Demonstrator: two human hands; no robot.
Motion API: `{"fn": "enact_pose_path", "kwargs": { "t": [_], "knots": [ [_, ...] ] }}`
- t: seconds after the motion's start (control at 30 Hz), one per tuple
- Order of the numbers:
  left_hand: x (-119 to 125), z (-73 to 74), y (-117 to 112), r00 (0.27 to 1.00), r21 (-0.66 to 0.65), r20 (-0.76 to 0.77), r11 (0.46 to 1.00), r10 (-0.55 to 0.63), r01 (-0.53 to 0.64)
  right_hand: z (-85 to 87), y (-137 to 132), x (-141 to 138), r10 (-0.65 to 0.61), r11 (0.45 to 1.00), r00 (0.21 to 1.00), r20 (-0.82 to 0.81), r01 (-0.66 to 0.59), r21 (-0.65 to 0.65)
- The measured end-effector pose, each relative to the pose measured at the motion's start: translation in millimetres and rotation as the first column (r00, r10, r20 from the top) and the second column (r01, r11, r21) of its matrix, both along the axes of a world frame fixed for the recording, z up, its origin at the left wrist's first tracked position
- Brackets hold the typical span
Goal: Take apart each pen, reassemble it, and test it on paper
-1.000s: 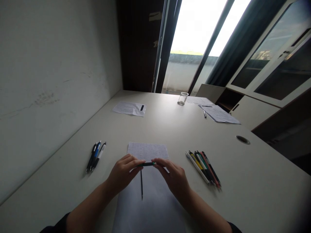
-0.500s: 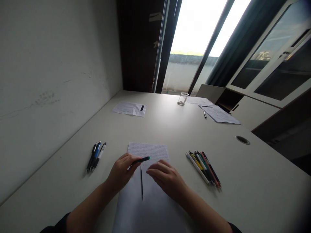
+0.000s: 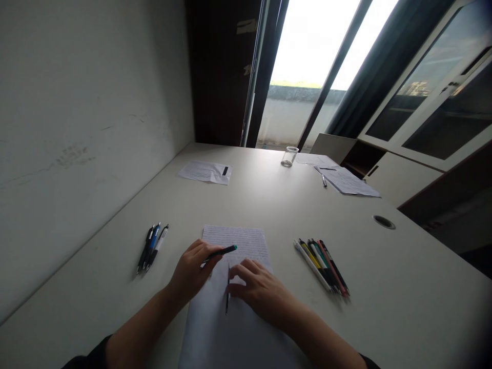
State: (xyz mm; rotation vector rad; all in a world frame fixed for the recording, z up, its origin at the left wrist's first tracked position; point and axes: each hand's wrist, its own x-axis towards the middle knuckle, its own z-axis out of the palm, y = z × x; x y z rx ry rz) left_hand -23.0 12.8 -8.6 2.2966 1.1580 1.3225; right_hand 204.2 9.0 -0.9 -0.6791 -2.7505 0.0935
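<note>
My left hand (image 3: 195, 267) is closed on a dark pen barrel (image 3: 225, 251) with a green end, which points right above the paper. Below and beside it, my right hand (image 3: 257, 287) has its thumb and fingertips on a thin dark pen refill (image 3: 227, 303). The fingers partly cover the refill's middle. Both hands are over a sheet of paper (image 3: 234, 236) with lines of writing at its far end and a blank near part.
On the left lie three pens (image 3: 151, 248); on the right, several pens (image 3: 321, 266) in various colours. Farther back are a sheet (image 3: 205, 171), a glass jar (image 3: 289, 157), a stack of papers (image 3: 346, 180) and a single pen (image 3: 324, 180). A round cable hole (image 3: 383, 222) sits at the right.
My right hand has moved down and slightly left onto the refill, and the refill's far end has shifted right. The left hand still holds the pen barrel, nearly unmoved.
</note>
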Motion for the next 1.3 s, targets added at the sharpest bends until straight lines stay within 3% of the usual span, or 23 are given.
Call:
{"fn": "enact_pose_path", "kwargs": {
  "t": [0.43,0.8,1.3],
  "knots": [
    [0.1,0.2,0.2,1.0,0.004,0.012,1.0,0.003,-0.003,12.9,-8.2,-6.5,0.011,1.0,0.998,0.054,-0.012,0.016],
    [-0.2,0.5,-0.6,1.0,0.0,0.018,1.0,0.013,-0.013,5.9,-7.7,-10.1,-0.012,1.0,0.998,0.068,0.013,-0.011],
    [-0.8,0.2,-1.4,1.0,-0.027,0.016,1.0,0.003,-0.003,14.4,-15.3,-12.9,-0.028,0.998,0.98,0.196,0.038,-0.05]
  ]
}}
